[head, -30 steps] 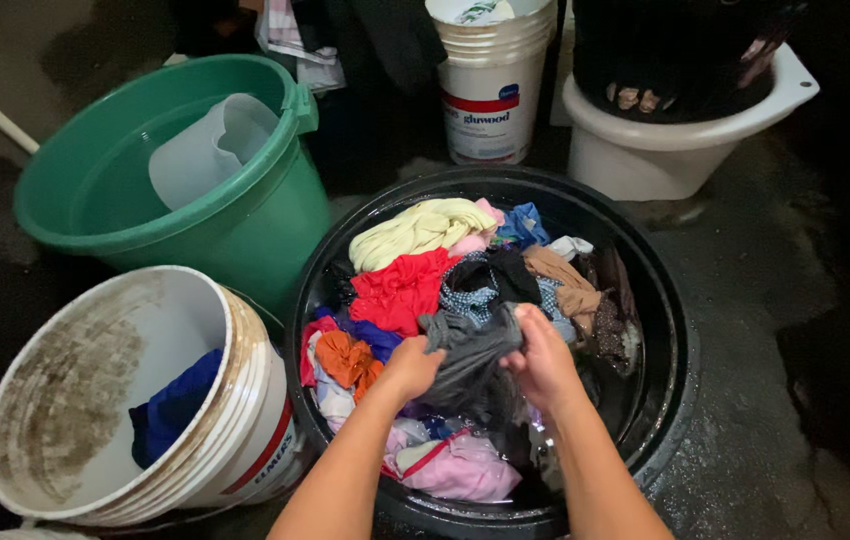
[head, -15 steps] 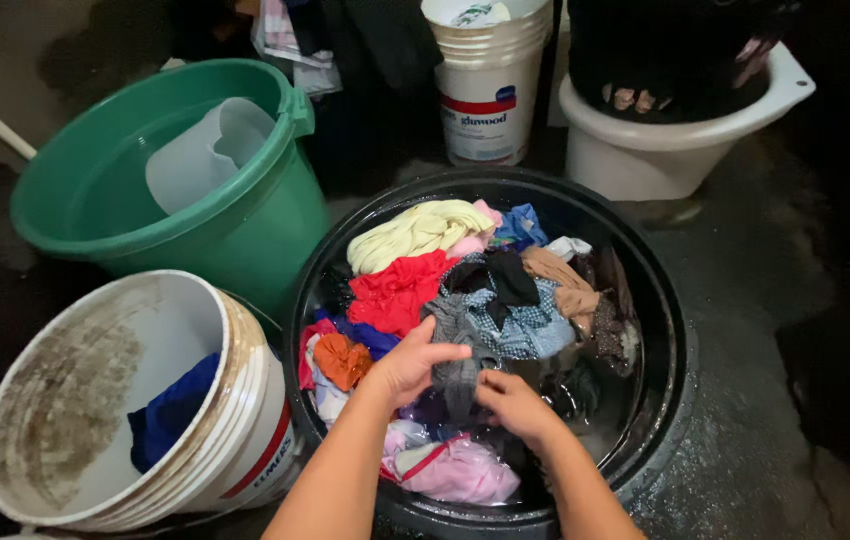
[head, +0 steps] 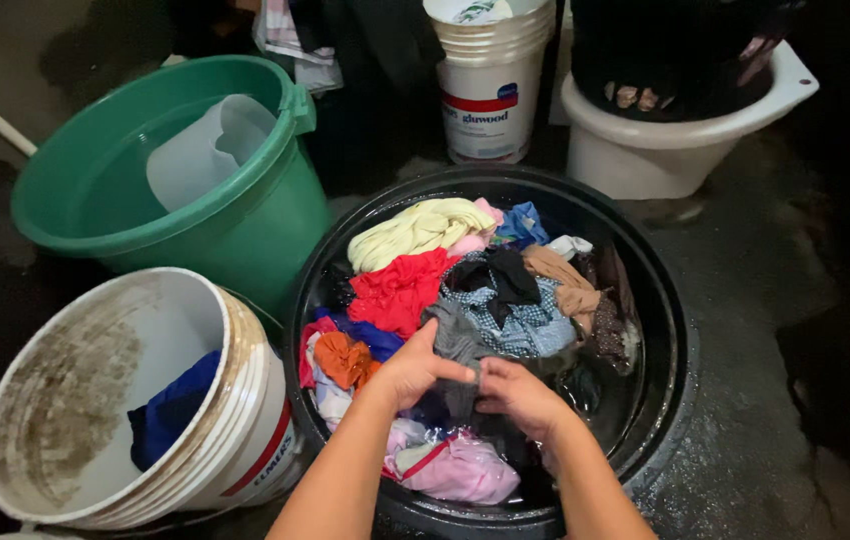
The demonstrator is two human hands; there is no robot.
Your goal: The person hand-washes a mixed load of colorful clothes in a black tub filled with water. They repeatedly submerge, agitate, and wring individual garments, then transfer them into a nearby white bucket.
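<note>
The left hand [head: 413, 368] and right hand [head: 517, 393] met over a wet dark grey cloth [head: 457, 345], fingers of both curled shut and pinching its folds; the cloth lay among red, yellow, orange and pink garments heaped in the round black plastic tub [head: 667, 330]; a stained white bucket [head: 65, 400] stood just left.

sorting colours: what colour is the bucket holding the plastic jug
Green bucket, head view.

Beyond the hands, a white plastic pail [head: 490, 95] shows its red-and-blue label [head: 486, 108]; left of them, a red-striped white bucket [head: 245, 440].
</note>
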